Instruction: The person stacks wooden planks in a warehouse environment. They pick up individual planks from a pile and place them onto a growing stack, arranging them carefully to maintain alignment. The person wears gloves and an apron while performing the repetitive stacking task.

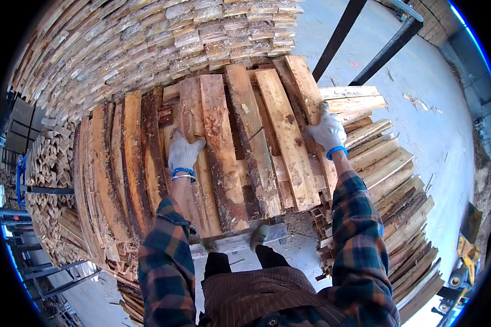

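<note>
Rough wooden boards with bark edges lie side by side on top of a stack in front of me. My left hand, in a white knit glove with a blue band at the wrist, rests on a reddish-brown board left of centre, thumb spread from the fingers. At the stack's right edge, my right hand, gloved the same way, grips the outermost board; its thumb lies over the top and its fingers are at the outer side, partly hidden. Between my hands several boards lie with gaps between them.
A tall pile of stacked planks rises behind. More boards lie fanned along the right side, beside dark metal posts. Split wood is heaped at the left. A pale wooden beam is by my shoes. Yellow machinery stands far right.
</note>
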A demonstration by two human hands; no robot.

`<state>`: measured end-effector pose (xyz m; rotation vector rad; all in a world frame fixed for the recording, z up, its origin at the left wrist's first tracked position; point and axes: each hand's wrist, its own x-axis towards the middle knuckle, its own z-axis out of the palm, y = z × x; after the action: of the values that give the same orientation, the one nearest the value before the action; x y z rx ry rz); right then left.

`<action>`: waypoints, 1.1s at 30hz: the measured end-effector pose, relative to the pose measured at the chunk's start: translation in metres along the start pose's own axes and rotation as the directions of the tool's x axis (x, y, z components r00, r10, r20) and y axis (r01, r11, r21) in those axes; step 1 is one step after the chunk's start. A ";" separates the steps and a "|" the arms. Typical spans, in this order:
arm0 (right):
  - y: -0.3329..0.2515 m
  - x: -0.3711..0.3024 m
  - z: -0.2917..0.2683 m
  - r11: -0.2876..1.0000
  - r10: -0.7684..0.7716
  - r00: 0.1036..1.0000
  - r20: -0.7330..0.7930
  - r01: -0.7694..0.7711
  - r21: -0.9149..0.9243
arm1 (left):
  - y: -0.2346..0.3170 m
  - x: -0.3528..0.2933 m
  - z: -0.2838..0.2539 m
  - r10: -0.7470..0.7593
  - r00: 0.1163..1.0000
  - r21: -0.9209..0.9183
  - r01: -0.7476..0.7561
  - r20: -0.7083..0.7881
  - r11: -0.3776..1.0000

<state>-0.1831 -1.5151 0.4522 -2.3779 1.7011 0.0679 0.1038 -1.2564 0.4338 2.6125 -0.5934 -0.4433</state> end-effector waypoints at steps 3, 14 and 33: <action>0.002 -0.003 -0.002 0.999 0.002 1.000 0.009 -0.002 0.050 | -0.022 0.015 -0.001 0.043 0.999 -0.314 -0.044 -0.010 0.949; -0.017 -0.026 0.016 0.950 -0.103 0.995 0.002 0.098 0.297 | -0.053 0.017 0.019 -0.087 0.982 -0.214 0.050 -0.167 0.976; -0.022 -0.002 0.048 0.993 -0.038 0.996 -0.081 0.047 0.110 | -0.071 0.025 0.030 0.010 0.955 -0.251 -0.089 -0.298 0.964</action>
<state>-0.1583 -1.4970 0.4087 -2.3621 1.6411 -0.1258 0.1367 -1.2201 0.3699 2.3420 -0.4640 -0.1012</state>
